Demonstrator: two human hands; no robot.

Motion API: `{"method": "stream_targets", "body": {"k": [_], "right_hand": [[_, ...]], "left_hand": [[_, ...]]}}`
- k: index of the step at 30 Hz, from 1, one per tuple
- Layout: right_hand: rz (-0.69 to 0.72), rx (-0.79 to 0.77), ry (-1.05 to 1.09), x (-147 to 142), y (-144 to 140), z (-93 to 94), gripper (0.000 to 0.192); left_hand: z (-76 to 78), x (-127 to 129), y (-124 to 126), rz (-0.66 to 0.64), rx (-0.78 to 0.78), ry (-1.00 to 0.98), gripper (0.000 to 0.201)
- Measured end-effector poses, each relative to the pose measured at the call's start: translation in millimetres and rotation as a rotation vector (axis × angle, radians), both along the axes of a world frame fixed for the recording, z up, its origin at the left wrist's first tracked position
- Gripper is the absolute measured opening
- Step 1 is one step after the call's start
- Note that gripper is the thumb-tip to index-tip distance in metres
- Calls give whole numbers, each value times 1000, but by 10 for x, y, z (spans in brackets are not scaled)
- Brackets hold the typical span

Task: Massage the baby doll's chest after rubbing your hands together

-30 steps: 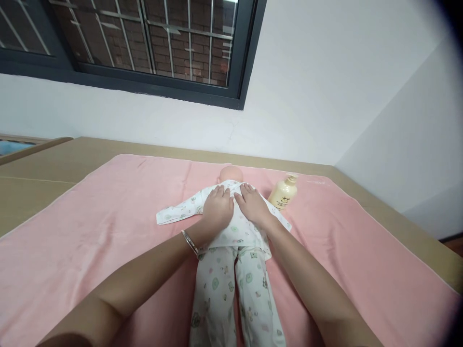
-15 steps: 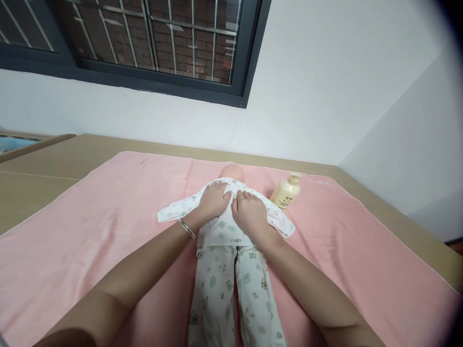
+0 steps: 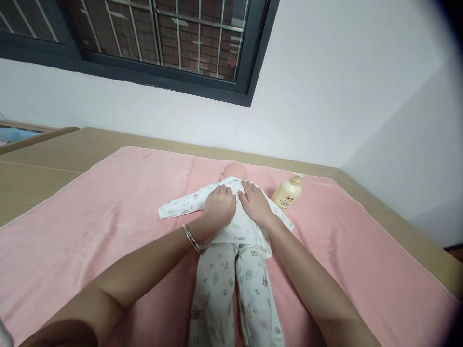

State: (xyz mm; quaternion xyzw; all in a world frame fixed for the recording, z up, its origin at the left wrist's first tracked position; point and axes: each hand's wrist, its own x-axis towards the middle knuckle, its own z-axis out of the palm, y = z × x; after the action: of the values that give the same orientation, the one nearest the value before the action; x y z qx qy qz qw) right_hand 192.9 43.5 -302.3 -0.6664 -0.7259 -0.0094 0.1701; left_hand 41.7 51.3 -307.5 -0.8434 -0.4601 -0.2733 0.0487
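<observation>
A bald doll (image 3: 235, 170) lies stretched out in a white top (image 3: 235, 231) and white trousers (image 3: 217, 284), both printed with small green and brown figures. Its arms spread to the sides, and its head points away from me. My left hand (image 3: 220, 208) rests on the left half of the upper torso with its fingers curled in; what is under them, if anything, is hidden. On the right half, my right hand (image 3: 255, 202) lies flat, fingers stretched toward the doll's shoulder. A silver bangle (image 3: 191, 237) circles my left wrist.
A pale yellow pump bottle (image 3: 287, 193) stands by the doll's right-side sleeve. Beneath everything is a pink cloth (image 3: 119, 231) over a wooden surface (image 3: 47, 178). A white wall (image 3: 311, 86) and a dark-framed barred window (image 3: 202, 48) are behind.
My left hand has gone from flat to curled and slid slightly back toward me. The right hand has uncurled and lies flat, a little further up. The view has shifted slightly.
</observation>
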Motion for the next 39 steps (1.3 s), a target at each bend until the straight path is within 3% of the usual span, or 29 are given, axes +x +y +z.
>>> {"method": "stream_targets", "body": {"k": [9,19,26,39], "right_hand": [[-100,168,-47,-365,-304,114,28],[-50,106,65,-146,-92,-4,48],[-50,120,149,-72,-16,-62,48],[-55,167,51,-102,-63,-27,44]], "left_hand": [[-16,-78,313,-26,-159,-175,33],[-105,-46,279,-23,-61,-231,35],[-124,-44,289,-25,-33,-240,35],[91,-6,-50,-10,80,127,31]]}}
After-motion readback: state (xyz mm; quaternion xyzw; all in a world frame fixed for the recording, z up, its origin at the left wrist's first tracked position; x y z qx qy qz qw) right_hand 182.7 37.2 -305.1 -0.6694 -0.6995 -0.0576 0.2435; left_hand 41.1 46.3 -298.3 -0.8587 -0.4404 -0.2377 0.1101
